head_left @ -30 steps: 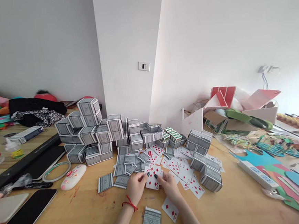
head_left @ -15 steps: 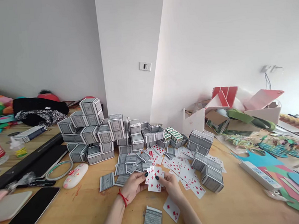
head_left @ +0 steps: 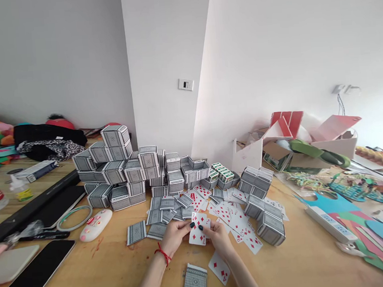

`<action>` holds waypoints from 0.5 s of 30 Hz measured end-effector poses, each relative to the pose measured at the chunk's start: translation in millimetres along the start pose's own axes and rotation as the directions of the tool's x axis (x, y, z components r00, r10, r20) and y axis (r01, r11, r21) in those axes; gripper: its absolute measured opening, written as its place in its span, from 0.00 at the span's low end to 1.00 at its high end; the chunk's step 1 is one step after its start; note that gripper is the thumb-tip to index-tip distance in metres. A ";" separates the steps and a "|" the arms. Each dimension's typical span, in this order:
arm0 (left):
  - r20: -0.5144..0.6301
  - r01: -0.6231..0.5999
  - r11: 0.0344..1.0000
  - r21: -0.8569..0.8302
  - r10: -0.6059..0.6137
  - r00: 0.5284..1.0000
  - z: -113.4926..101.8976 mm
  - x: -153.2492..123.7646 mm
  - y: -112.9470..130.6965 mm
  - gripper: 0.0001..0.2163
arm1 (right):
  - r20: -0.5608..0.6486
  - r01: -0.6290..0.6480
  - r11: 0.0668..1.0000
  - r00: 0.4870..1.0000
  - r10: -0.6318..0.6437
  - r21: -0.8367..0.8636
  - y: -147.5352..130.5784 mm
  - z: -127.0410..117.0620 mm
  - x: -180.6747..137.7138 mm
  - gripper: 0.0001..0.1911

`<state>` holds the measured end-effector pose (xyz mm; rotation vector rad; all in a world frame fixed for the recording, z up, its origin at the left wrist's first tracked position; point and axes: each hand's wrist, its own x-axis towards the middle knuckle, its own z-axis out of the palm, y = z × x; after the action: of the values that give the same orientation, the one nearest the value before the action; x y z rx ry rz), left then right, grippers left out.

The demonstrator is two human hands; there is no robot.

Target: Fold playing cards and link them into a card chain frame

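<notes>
"Where are the held cards (head_left: 196, 237)?"

"Between the two hands, above the near middle of the tabletop (head_left: 102, 274), with red diamonds facing up. One lies over at least one other, whose edge shows on the right."

"And the grip?"

"Clamped on those cards from both sides. The left hand (head_left: 175, 236), the one with the red cord (head_left: 163, 254) at its wrist, pinches the left edge. The right hand (head_left: 217, 235) lays its thumb across the face near the right edge. I can't tell how the fingers sit underneath."

"Which step would you call this?"

"Lining up the overlapped cards, I'd judge. They don't look squared to each other."

"So what does the next move call for?"

"One thumb firm as an anchor, I'd say, while the other eases just enough to let the upper card slide. Too much pressure could bend them."

"Anything in the way?"

"A loose diamond card (head_left: 218, 269) lies right by the right forearm, so a sweep of that arm could drag it. The patterned square (head_left: 195, 282) lies between the forearms. Beyond the hands are the scattered face-up cards (head_left: 232, 215), and farther back the stacked card blocks (head_left: 116, 172), well apart from both hands."
</notes>
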<state>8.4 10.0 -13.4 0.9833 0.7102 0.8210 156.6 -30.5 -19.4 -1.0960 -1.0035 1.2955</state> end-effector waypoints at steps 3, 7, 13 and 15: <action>-0.037 -0.038 0.995 0.089 0.042 0.998 -0.4 0.5 -1.6 0.15 | 0.004 -0.009 1.000 1.000 0.009 0.016 -1.0 1.6 -0.1 0.20; -0.071 -0.082 0.964 0.254 0.103 0.992 -1.7 0.5 -3.4 0.14 | -0.013 -0.028 1.000 1.000 0.028 0.009 -0.1 2.2 1.0 0.21; -0.167 -0.125 0.841 0.526 0.246 0.955 -1.3 1.4 -8.7 0.15 | -0.036 -0.054 0.998 0.998 0.055 0.030 -0.6 3.1 2.0 0.19; -0.193 -0.120 0.797 0.592 0.286 0.939 0.3 1.5 -9.4 0.15 | -0.050 -0.072 0.997 0.996 0.073 0.026 -0.6 4.2 2.2 0.18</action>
<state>12.0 8.1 -22.0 1.5327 1.1484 0.9683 152.7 -28.1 -18.0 -1.1502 -0.9150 1.3285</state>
